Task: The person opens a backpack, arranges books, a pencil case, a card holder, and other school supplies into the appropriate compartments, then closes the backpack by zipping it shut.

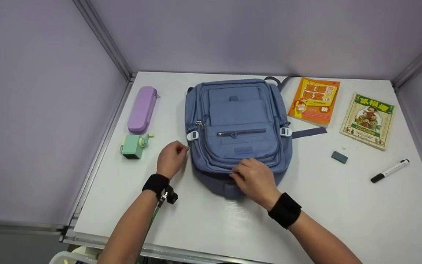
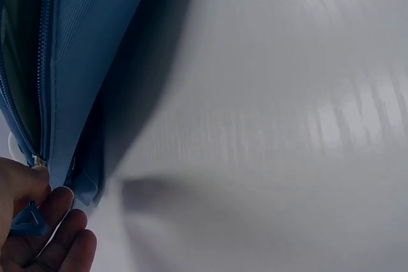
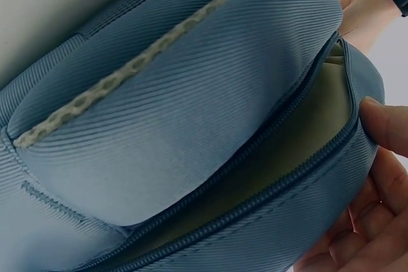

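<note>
A blue backpack [image 1: 241,113] lies front side up on the white table. My left hand [image 1: 171,160] is at its lower left side; in the left wrist view, thumb and fingers pinch a zipper pull [image 2: 29,220] with a triangular end, by the metal slider. Beside it, the zipper runs open. At the backpack's bottom end, my right hand [image 1: 255,180] grips the fabric edge. The right wrist view shows the right thumb [image 3: 386,125] on top of that edge and curled fingers beneath, next to an unzipped compartment with a pale lining [image 3: 299,138].
Left of the backpack lie a purple pencil case [image 1: 142,110] and a green pencil sharpener [image 1: 133,146]. To the right are an orange book [image 1: 315,102], a green-and-cream book [image 1: 367,121], a dark eraser [image 1: 339,157] and a marker [image 1: 390,171]. Panels wall the table's back and sides.
</note>
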Demonstrator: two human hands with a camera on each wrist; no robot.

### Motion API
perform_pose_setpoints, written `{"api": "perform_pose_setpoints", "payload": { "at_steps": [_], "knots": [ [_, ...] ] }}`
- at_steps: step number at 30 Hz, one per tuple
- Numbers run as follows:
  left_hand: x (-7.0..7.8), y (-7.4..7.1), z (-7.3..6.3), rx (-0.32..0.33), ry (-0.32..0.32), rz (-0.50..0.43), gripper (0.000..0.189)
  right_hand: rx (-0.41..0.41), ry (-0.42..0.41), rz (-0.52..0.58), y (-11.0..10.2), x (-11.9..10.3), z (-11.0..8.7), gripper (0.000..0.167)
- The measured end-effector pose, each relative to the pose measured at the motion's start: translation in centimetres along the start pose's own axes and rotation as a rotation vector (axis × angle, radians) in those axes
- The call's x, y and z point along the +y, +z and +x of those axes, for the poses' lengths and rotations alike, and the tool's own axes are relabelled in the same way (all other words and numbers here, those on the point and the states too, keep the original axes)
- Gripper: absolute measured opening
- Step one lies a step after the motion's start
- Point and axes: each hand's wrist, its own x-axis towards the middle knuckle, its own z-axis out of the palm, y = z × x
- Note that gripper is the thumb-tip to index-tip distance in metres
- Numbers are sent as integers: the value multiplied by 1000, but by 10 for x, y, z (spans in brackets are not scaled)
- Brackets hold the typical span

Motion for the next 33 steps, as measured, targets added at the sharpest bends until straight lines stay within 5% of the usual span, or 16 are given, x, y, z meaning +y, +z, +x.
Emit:
{"api": "perform_pose_setpoints", "payload": {
  "at_steps": [33],
  "knots": [
    [-8, 4, 49, 3, -113, -113, 19, 35, -12, 14, -9, 0, -4, 5]
  ]
}}
